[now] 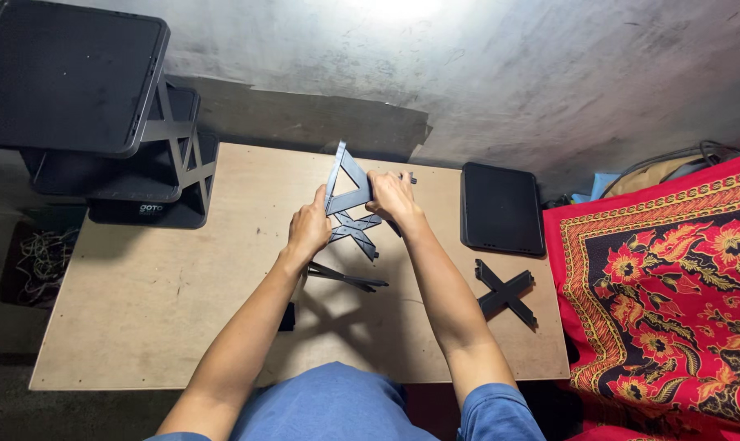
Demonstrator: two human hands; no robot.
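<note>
Over the middle of a bare wooden board (141, 310) my two hands hold a dark grey plastic frame of crossed bars (349, 192), raised and tilted, its pointed end up. My left hand (308, 229) grips the frame's lower left side. My right hand (390, 196) grips its upper right edge. Another crossed-bar piece (355, 231) hangs just below between my hands, and a flat bar piece (345, 278) lies on the board under them.
A black rectangular tray (500, 208) lies at the board's far right, a loose X-shaped brace (507, 292) nearer me. An assembled black tiered shelf (84, 98) stands at the far left. A red patterned cloth (672, 294) lies on the right, a grey wall behind.
</note>
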